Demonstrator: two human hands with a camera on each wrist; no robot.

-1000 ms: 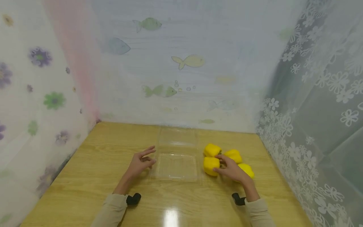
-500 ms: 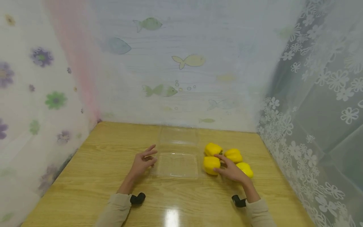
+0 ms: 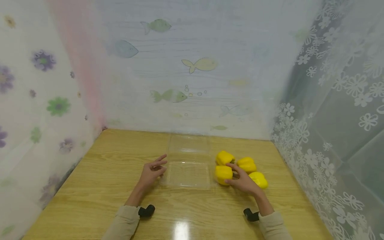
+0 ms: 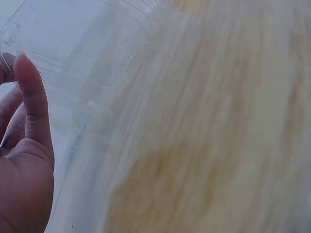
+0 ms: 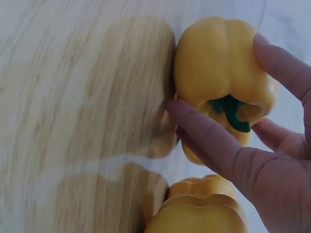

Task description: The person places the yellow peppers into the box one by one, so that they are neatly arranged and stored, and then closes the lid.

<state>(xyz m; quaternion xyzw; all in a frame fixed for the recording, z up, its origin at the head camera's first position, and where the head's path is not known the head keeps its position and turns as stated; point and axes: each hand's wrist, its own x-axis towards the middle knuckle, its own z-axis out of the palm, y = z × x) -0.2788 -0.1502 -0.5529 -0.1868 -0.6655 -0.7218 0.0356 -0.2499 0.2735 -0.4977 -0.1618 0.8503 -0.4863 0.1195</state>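
Note:
A clear plastic clamshell container lies with its lid folded back on the wooden table. At its left edge is my left hand, pinching the rim between thumb and finger; in the left wrist view the thumb lies against the plastic. Right of the container, my right hand grips a yellow bell pepper, thumb and fingers on opposite sides of it. In the right wrist view the held pepper shows its green stem toward the palm.
Behind the held pepper sits another yellow bell pepper. Two more, a yellow pepper and a brighter yellow pepper, lie to the right. Patterned curtains stand at the table's back and sides. Black wrist mounts sit on both forearms.
My left hand has shifted slightly right along with its forearm. The right hand stays around the same pepper, with hardly any movement.

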